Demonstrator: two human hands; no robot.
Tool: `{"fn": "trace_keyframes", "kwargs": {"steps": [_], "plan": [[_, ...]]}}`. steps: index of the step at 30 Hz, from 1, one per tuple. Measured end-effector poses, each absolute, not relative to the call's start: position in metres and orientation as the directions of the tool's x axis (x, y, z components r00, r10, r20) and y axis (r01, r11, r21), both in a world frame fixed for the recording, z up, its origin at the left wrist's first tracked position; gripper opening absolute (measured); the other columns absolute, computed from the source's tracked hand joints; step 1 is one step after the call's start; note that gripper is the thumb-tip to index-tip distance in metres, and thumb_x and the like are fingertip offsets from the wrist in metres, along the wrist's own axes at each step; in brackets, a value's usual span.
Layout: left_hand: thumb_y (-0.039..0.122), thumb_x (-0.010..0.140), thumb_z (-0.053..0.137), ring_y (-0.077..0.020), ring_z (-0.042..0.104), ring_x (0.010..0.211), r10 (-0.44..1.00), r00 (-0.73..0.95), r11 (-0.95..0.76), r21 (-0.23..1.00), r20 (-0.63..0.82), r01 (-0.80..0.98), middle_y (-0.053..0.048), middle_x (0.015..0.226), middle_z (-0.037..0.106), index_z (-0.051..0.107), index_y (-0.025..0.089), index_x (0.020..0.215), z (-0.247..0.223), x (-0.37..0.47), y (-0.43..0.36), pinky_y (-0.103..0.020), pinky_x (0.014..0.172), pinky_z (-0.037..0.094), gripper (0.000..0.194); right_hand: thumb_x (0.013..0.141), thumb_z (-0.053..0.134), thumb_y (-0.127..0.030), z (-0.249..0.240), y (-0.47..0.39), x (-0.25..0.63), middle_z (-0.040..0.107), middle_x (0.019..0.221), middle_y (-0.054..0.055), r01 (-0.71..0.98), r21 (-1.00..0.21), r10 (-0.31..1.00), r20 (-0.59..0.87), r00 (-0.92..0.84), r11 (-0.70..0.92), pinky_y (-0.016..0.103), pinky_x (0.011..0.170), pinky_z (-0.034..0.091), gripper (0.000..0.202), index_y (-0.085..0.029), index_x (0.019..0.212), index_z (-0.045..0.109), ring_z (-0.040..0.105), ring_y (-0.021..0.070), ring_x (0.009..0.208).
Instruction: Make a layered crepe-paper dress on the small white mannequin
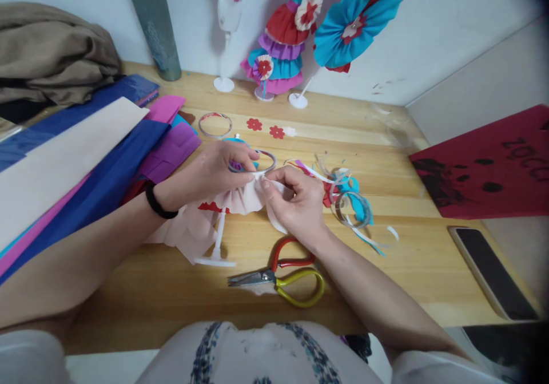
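Note:
Between my two hands is a gathered strip of pale pink crepe paper, bunched into pleats around a small white stemmed stand. The stand lies tilted, its flat base towards me, and a bit of red paper shows under the pleats. My left hand pinches the upper edge of the strip. Close beside it, my right hand holds the same edge between thumb and fingers. A roll of clear tape sits just behind the fingertips, partly hidden. Scissors with one red and one yellow handle lie below my right hand.
Folded coloured paper covers the left side. Behind stand a grey-green bottle, a white stemmed cup and paper-ruffled decorations. Red paper flowers, tape rolls and scraps lie about. A phone is at right.

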State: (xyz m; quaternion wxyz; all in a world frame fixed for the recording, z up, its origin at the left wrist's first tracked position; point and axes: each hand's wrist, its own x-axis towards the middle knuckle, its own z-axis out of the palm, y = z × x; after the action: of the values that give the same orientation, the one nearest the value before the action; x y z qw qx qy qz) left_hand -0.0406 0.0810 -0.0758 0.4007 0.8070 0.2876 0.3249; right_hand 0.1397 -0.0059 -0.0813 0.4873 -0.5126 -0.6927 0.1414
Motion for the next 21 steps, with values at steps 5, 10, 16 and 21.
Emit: {"fn": "trace_keyframes", "kwargs": {"steps": [5,10,16,21], "plan": [[0.034,0.079,0.074,-0.0239,0.070,0.112,0.729,0.624,-0.500,0.841,0.281,0.206,-0.006,0.111,0.077,0.074,0.021,0.077,-0.0790,-0.0420,0.0820,-0.039,0.108,0.052,0.013,0.084,0.062,-0.023,-0.0825,-0.0047,0.1412,0.065,0.062,-0.001,0.530,-0.760,0.886,0.462,0.032,0.377,0.023,0.052,0.042,0.015,-0.017,0.071,0.066,0.054,0.0104,0.053],[0.036,0.079,0.074,-0.0255,0.069,0.114,0.742,0.612,-0.487,0.848,0.274,0.210,-0.007,0.111,0.077,0.073,0.021,0.077,-0.0772,-0.0410,0.0805,-0.043,0.110,0.051,0.015,0.082,0.064,-0.028,-0.0842,-0.0046,0.1403,0.065,0.061,0.000,0.511,-0.814,0.922,0.375,0.101,0.275,0.025,0.052,0.041,0.016,-0.018,0.070,0.068,0.053,0.0110,0.052],[0.032,0.080,0.073,-0.0258,0.069,0.115,0.719,0.623,-0.517,0.836,0.309,0.182,-0.008,0.112,0.077,0.074,0.021,0.080,-0.0790,-0.0417,0.0813,-0.044,0.108,0.051,0.012,0.081,0.065,-0.031,-0.0855,-0.0047,0.1391,0.066,0.060,0.000,0.516,-0.828,0.931,0.336,0.139,0.222,0.026,0.052,0.041,0.017,-0.018,0.069,0.067,0.053,0.0117,0.052],[0.033,0.082,0.073,-0.0249,0.069,0.114,0.702,0.633,-0.543,0.821,0.328,0.177,-0.008,0.113,0.077,0.072,0.021,0.079,-0.0798,-0.0411,0.0802,-0.043,0.107,0.052,0.012,0.080,0.065,-0.031,-0.0871,-0.0039,0.1384,0.065,0.059,0.000,0.520,-0.832,0.933,0.319,0.167,0.191,0.026,0.052,0.040,0.018,-0.018,0.069,0.068,0.052,0.0113,0.051]]}}
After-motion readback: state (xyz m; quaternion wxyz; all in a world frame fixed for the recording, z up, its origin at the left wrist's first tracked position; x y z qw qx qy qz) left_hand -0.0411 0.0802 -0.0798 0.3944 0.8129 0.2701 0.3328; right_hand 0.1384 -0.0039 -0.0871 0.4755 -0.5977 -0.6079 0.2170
